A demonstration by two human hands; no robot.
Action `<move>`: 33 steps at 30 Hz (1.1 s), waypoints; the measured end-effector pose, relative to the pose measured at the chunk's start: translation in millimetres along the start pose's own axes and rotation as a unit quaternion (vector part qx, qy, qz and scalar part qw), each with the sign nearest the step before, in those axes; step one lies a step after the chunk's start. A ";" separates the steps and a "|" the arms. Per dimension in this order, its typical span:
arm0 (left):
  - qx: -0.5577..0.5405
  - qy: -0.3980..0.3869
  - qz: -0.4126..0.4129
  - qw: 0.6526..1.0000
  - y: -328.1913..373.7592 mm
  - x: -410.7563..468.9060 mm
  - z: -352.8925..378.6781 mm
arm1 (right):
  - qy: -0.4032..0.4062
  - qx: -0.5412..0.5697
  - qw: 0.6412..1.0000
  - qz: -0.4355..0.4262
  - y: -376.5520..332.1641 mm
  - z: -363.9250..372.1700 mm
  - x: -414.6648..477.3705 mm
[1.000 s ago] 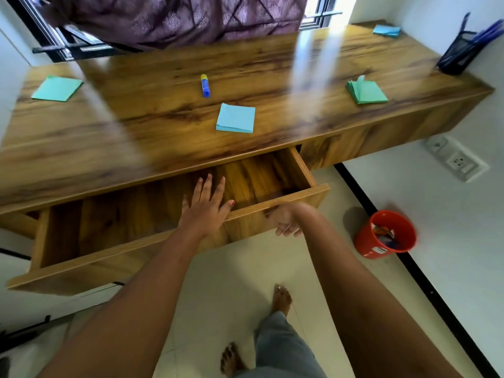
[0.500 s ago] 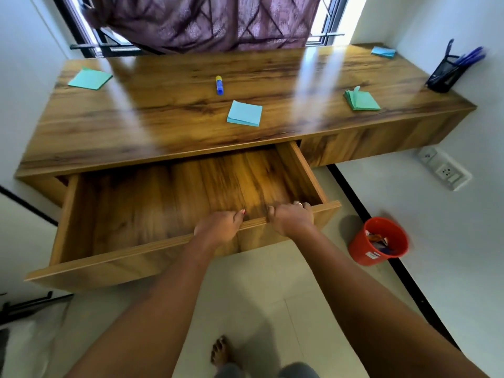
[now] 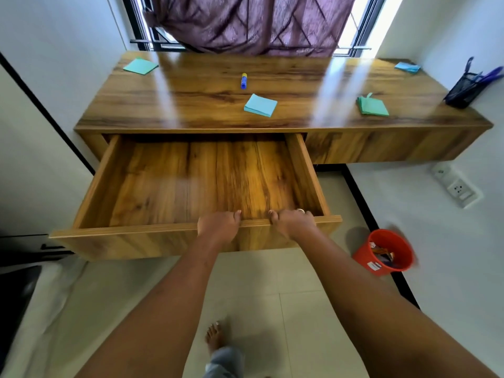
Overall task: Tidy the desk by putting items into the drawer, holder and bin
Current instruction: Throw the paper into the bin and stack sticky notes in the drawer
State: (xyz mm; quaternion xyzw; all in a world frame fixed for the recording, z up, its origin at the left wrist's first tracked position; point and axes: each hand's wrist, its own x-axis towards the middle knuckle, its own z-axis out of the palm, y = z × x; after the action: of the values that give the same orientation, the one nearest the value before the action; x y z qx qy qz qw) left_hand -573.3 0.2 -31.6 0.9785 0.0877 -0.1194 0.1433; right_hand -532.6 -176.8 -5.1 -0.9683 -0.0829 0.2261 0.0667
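With both the left hand (image 3: pixel 218 226) and right hand (image 3: pixel 293 223) curled closed over the drawer (image 3: pixel 122 233) front at frame centre, pull evenly so it slides straight.

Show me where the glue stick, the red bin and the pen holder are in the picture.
glue stick (image 3: pixel 243 81): head view, middle of its blue body.
red bin (image 3: pixel 368 260): head view, outer wall near the label.
pen holder (image 3: pixel 461 93): head view, black mesh side.

Purple curtain (image 3: pixel 253 23) over the window, white wall socket (image 3: pixel 461 190) low at right, tiled floor (image 3: pixel 272 296).
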 end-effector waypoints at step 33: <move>-0.124 -0.114 0.113 0.979 124.4 81.3 -70.0 | -0.068 0.347 0.933 0.065 52.5 -70.6 19.4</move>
State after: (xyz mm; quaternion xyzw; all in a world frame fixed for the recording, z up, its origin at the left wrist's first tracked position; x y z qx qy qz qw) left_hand -455.3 -84.8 44.8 0.9365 -0.0265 -0.2015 0.2857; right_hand -477.0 -230.9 40.6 -0.8706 0.0594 0.3097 0.3775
